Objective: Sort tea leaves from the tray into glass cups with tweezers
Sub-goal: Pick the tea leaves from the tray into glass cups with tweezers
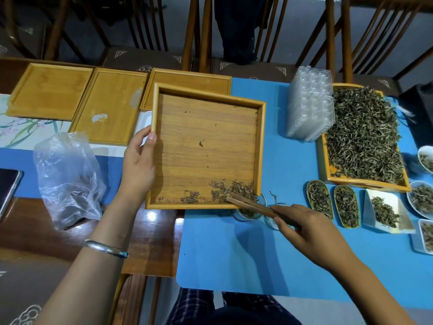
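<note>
My left hand (138,164) grips the left rim of a square bamboo tray (206,146), which is tilted so its near right corner hangs low. A small heap of dry tea leaves (230,190) lies in that corner. My right hand (307,228) holds wooden tweezers (251,205), whose tips rest in the leaves at the tray's near edge. Just below that corner stands a glass cup (248,213) with some leaves in it, partly hidden by the tray and tweezers. A second glass cup (277,213) sits beside it, mostly hidden under my right hand.
A large tray heaped with tea leaves (364,137) stands at the right, with a stack of clear plastic lids (310,106) beside it. Small dishes of leaves (332,200) line the near right. Empty bamboo trays (50,90) lie at the back left, a crumpled plastic bag (68,177) at left.
</note>
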Demonstrator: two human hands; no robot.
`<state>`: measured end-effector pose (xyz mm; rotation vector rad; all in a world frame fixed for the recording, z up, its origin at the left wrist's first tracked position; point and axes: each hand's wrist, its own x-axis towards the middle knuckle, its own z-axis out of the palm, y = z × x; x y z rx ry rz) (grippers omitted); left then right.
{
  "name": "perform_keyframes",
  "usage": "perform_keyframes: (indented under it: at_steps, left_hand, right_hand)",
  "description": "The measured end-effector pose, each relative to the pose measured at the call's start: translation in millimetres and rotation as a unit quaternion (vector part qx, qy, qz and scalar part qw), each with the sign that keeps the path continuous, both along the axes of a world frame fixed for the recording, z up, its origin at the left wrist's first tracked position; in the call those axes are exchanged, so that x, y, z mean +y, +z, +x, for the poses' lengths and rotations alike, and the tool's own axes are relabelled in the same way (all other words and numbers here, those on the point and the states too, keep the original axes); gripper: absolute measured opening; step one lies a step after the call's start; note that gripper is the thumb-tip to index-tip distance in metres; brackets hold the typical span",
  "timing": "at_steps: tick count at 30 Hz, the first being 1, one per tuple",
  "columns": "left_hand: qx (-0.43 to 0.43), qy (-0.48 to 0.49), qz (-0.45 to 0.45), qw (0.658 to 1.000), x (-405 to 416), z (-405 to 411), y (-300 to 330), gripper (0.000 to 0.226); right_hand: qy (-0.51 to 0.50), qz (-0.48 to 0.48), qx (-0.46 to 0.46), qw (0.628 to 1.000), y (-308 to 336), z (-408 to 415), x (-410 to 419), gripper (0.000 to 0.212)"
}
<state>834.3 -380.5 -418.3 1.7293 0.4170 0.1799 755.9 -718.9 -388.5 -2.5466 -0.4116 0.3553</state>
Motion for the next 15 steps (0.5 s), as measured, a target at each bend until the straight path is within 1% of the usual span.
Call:
perform_keyframes:
  at_steps: [4, 7, 12, 15]
  left_hand:
    - [0.0, -0.007, 0.002, 1.0, 1, 1, 0, 0.038]
    - [0.0, -0.003, 0.014, 1.0, 0, 2, -2, 0.037]
    - [-0.007, -0.004, 0.003, 1.0, 0, 1, -1, 0.038]
    - [-0.01, -0.007, 0.005, 1.0, 0, 1, 0, 0.037]
  right_hand:
    - [-0.012, 0.002, -0.008, 1.0, 7, 1, -10, 0.024]
    - [-0.016, 0.038, -0.027, 0.999, 11, 3, 2, 0.026]
    - [0.036, 0.054, -0.062, 0.996, 7, 14, 73, 0.03]
    - [0.093, 0.07, -0.087, 0.989, 6, 18, 108, 0.028]
